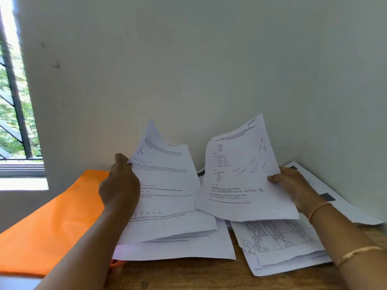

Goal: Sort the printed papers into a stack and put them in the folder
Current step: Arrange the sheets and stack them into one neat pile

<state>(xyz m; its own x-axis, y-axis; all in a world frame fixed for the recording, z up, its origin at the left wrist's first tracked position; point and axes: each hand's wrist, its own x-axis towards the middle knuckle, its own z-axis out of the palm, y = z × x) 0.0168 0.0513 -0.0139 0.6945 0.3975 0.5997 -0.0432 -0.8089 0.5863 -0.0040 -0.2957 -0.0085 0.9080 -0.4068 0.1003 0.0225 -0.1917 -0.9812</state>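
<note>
My left hand [120,185] grips white printed sheets [167,185] by their left edge, long axis upright. My right hand [293,185] pinches a white maths sheet [240,174], likewise upright. Beneath: loose printed papers [278,248] on the wooden table [188,273]. Left: flat orange folder [52,216], inside hidden.

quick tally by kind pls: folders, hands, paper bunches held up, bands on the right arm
orange folder: 1
hands: 2 (left hand, right hand)
held paper bunches: 2 (left bunch, right bunch)
arm bands: 2 (wrist band, forearm band)
total: 7
</note>
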